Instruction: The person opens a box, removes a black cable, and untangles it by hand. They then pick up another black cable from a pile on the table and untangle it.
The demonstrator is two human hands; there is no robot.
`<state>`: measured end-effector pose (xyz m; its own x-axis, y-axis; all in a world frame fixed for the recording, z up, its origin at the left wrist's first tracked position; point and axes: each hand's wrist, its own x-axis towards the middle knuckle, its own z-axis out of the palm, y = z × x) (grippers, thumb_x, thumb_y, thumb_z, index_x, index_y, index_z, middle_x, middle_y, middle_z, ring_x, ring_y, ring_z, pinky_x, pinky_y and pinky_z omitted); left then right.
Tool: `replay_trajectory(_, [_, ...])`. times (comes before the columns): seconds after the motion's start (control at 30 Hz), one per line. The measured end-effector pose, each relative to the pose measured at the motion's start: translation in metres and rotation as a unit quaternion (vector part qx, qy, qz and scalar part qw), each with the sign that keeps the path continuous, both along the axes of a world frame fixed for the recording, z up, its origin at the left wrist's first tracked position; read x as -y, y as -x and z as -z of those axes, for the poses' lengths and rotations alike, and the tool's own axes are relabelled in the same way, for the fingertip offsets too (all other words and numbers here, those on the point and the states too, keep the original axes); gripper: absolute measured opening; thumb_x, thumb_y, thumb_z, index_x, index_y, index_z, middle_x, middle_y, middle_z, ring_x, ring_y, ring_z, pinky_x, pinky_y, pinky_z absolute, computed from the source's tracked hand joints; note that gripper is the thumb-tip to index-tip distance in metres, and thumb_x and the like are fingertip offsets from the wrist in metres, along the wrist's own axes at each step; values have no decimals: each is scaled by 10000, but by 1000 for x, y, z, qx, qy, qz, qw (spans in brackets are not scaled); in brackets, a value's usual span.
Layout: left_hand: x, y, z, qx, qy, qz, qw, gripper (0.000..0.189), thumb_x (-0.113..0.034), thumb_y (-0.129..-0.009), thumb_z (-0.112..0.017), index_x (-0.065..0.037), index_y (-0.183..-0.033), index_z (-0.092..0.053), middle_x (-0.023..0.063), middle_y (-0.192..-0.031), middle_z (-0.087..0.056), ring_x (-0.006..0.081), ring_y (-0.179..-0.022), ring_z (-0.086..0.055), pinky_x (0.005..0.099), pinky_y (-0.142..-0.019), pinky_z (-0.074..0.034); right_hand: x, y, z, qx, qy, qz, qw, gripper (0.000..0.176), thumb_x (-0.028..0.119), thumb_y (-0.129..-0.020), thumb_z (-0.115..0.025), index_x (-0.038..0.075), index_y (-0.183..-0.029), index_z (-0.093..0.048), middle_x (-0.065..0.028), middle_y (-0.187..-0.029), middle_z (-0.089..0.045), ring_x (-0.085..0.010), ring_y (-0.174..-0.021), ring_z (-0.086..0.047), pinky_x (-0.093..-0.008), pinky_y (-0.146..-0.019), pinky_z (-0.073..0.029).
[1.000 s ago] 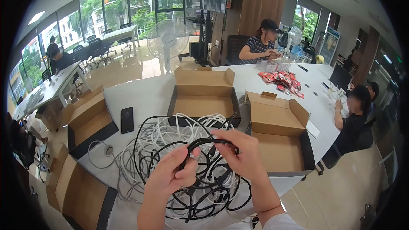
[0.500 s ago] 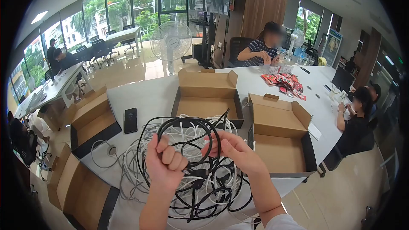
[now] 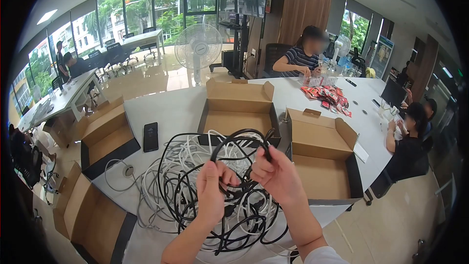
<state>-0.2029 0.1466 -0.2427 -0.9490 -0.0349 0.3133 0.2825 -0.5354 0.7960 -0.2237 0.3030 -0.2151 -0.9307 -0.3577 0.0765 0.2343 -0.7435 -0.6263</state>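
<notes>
Both hands are raised over a tangled heap of black cables and white cables on the white table. My left hand is closed round a looped black cable. To its right, my right hand grips the same black bundle, fingers curled round it. The loop arches up between the two hands, in front of an open cardboard box. Part of the heap is hidden behind my hands and wrists.
More open boxes stand at the right, left and lower left. A black phone lies by the heap. Across the table, a person handles items near red packets; other people sit at the right.
My left hand has moved right, and its fist has turned. The right hand has shifted slightly right and now closes on the cable. The black loop has changed shape between them.
</notes>
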Motion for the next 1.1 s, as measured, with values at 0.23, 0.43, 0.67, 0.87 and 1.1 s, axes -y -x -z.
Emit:
replay_trajectory(0.23, [2,12,18,-45,242,-144,958,210,-237,-983,-434,-50,-1051,-503,104,-1265,-454,223,-1160,-363,380,-997,-250,-13,3,-4,-27,-12,63,998,387,390,-1014,-336,109,-777,-457,71,-564,-230,-69,-500,-235,-238,-502,-237])
replay_trajectory(0.43, [11,10,-6,138,-72,140,978,428,-331,-992,-407,-59,-1313,-334,140,-1277,-483,331,-1145,-530,377,-941,-420,-18,6,-1,-69,-5,93,993,451,397,-1011,-358,119,-656,-382,62,-545,-223,-75,-513,-235,-253,-523,-240])
replay_trajectory(0.67, [8,5,-13,17,32,122,992,709,-487,-950,-435,-32,-1434,-186,208,-1165,-569,356,-1056,-602,376,-810,-515,-12,8,1,-105,-105,141,979,485,343,-1008,-372,121,-578,-336,52,-502,-246,-81,-477,-236,-270,-489,-238])
replay_trajectory(0.87, [26,6,-11,51,-73,195,977,350,-317,-992,-428,-28,-1183,-477,46,-693,-523,182,-587,-548,316,-625,-490,-18,6,1,-136,-184,59,972,436,299,-1003,-392,55,-658,-499,9,-526,-422,-108,-486,-418,-274,-499,-357])
replay_trajectory(1.1, [35,6,-13,148,-102,242,953,300,-352,-989,-422,-85,-908,-531,-63,-558,-298,55,-424,-220,226,-424,-213,-5,5,3,-215,-308,153,914,274,118,-977,-426,-23,-1119,-613,-50,-784,-629,-128,-666,-604,-241,-645,-489])
